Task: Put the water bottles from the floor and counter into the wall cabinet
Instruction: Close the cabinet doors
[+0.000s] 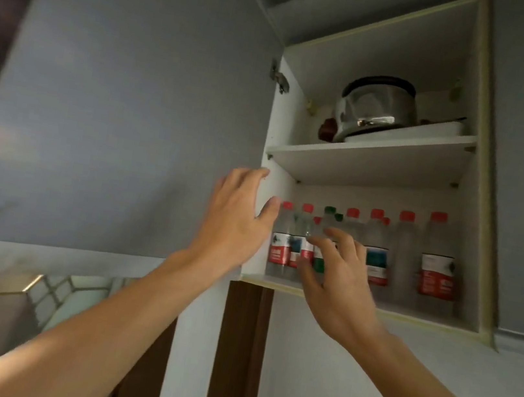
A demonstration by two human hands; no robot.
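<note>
Wall cabinet (480,183) open, bottles (438,258) on lower shelf — left hand (233,224) flat on door (125,103), right hand (337,277) spread, empty; nudge row back gently.

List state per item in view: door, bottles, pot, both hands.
cabinet door: swung open to the left
water bottles: upright in a row on the bottom shelf, capped
metal pot: on the upper shelf, lid on
left hand: open, at the cabinet's left edge
right hand: open, in front of the bottles, holding nothing

Open wall cabinet (480,183), water bottles (378,249) lining lower shelf, both hands raised, empty.
</note>
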